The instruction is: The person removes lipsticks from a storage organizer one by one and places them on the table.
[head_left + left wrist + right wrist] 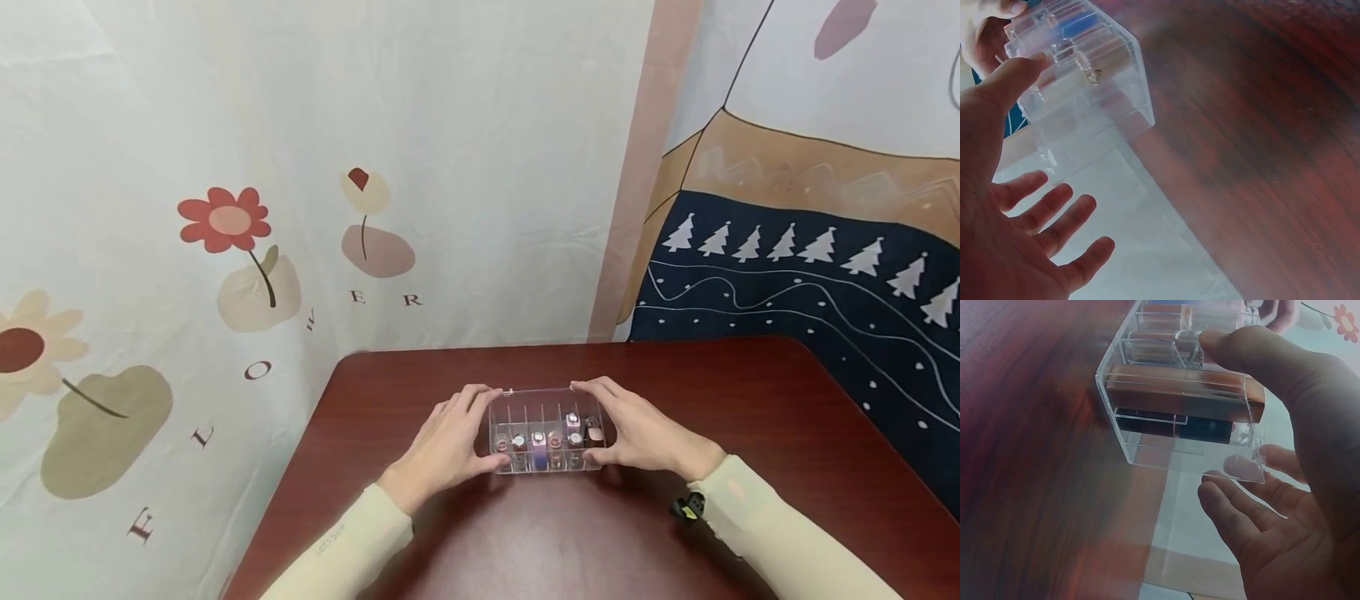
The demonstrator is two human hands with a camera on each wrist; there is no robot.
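Observation:
A clear plastic compartment organizer (536, 410) stands on the table, holding several small cosmetic tubes, mostly in its front row. My left hand (446, 442) grips its left end, thumb at the front and fingers reaching to the back corner. At the opposite end my right hand (637, 429) holds it the same way. One tube (539, 454) has a blue lower part. The right wrist view shows a brown rectangular tube (1179, 397) and a black tube (1207, 429) inside the right end. In the left wrist view the left thumb (1016, 75) touches the organizer's rim.
The reddish-brown table (420, 375) reaches back to a pale flower-printed cloth (487, 167). A dark cloth with white trees (780, 275) hangs at the right. A small black device (687, 506) sits at the right sleeve's cuff.

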